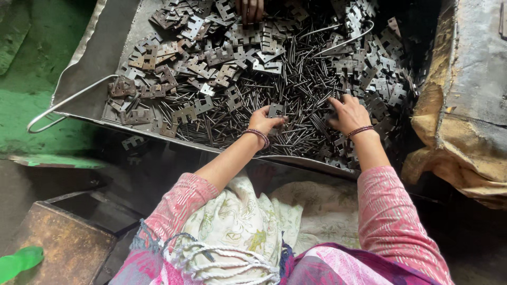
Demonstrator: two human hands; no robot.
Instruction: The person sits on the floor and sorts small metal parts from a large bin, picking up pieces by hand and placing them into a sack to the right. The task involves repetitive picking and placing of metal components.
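Head view: two hands work in a big metal tray heaped with hinge plates and thin pins.

The tray (dull grey, with wire loop handles at its left and far edges) fills the far half of the scene. Notched hinge plates, flat and brownish-grey, pile up at the far left and right; a tangle of dark slender pins lies in the middle and near side. The left hand pinches one small grey hinge plate between thumb and fingers, just above the pins. The right hand rests spread, fingers down among pins, gripping nothing visible. Another person's fingers touch the plates at the far edge.
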